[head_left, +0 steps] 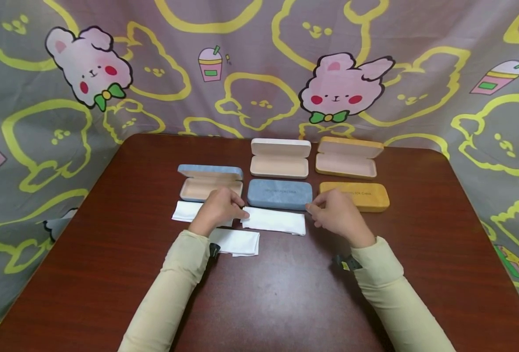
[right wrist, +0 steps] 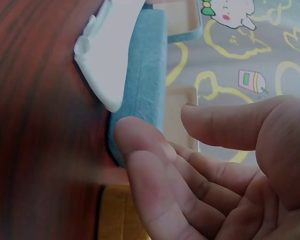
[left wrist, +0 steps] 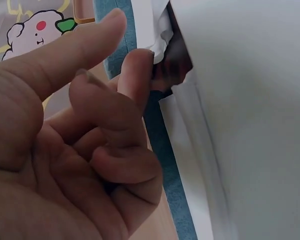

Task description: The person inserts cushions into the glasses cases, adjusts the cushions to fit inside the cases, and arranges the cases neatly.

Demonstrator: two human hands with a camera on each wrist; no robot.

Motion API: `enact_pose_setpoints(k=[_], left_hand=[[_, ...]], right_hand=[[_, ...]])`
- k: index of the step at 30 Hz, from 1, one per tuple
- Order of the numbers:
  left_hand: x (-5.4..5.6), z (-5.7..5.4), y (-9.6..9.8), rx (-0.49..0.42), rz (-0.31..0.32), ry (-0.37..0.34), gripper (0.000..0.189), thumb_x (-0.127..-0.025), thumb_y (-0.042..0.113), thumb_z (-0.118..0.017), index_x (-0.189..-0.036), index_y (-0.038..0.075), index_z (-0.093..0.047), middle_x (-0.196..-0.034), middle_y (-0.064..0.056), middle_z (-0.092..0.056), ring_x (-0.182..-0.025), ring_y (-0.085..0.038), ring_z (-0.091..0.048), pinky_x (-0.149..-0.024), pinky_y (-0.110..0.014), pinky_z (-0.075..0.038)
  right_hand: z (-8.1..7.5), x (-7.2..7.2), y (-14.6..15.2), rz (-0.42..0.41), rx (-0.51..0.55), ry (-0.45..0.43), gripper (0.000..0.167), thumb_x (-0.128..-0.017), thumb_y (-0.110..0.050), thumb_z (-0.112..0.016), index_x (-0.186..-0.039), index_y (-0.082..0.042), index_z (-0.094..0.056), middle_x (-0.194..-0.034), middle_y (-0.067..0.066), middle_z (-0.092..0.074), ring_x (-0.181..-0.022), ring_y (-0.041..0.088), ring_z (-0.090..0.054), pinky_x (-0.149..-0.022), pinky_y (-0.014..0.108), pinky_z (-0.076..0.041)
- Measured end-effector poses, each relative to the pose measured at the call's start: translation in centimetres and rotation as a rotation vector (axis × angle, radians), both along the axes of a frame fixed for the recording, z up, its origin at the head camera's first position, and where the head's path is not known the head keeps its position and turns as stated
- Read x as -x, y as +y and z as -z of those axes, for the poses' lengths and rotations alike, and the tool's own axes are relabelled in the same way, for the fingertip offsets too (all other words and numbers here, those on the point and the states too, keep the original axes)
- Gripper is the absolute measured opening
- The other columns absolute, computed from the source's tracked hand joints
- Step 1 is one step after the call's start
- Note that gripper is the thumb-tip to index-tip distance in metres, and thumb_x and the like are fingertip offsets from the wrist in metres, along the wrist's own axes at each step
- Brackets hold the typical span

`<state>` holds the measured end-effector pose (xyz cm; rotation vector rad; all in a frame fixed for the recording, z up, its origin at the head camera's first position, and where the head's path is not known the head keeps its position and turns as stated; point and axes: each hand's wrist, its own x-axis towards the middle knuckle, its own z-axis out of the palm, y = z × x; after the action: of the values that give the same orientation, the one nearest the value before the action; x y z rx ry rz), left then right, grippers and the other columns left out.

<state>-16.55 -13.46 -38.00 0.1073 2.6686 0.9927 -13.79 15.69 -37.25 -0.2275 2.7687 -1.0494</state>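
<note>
A folded white cloth (head_left: 274, 221) lies flat in front of a closed blue glasses case (head_left: 279, 192). My left hand (head_left: 220, 209) is at the cloth's left end; in the left wrist view a fingertip touches the edge of the cloth (left wrist: 149, 25), with thumb and fingers apart. At the cloth's right side hovers my right hand (head_left: 337, 215), its fingers loosely bent and holding nothing. In the right wrist view its fingertips overlap the near corner of the blue case (right wrist: 145, 70), close to the cloth (right wrist: 110, 55).
An opened blue case (head_left: 210, 170), an opened white case (head_left: 280, 146) and an opened yellow case (head_left: 352, 145) stand behind. A closed yellow case (head_left: 376, 196) lies beyond my right hand. Two more folded white cloths lie left and nearer, partly behind my left hand. A patterned curtain borders the table.
</note>
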Motion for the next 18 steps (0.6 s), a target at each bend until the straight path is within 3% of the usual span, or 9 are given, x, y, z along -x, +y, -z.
enact_pose_setpoints(k=[12, 18], left_hand=[[0.3, 0.5, 0.3, 0.035, 0.036, -0.003, 0.027, -0.078, 0.017, -0.087, -0.099, 0.005, -0.077, -0.095, -0.005, -0.071, -0.093, -0.023, -0.064, -0.083, -0.039, -0.052], [0.3, 0.6, 0.7, 0.091, 0.052, 0.038, 0.022, -0.077, 0.017, -0.088, -0.092, 0.007, -0.077, -0.093, -0.005, -0.070, -0.085, -0.022, -0.064, -0.077, -0.038, -0.052]], right_hand=[[1.3, -0.3, -0.8, -0.094, -0.078, 0.029, 0.015, -0.090, -0.016, -0.075, -0.079, -0.006, -0.076, -0.051, -0.007, -0.059, -0.047, 0.011, -0.058, -0.049, 0.030, -0.046], [1.8, -0.3, -1.4, -0.112, -0.175, 0.123, 0.032, -0.087, -0.016, -0.077, -0.058, -0.013, -0.064, -0.049, -0.011, -0.035, -0.052, 0.010, -0.037, -0.048, 0.029, -0.033]])
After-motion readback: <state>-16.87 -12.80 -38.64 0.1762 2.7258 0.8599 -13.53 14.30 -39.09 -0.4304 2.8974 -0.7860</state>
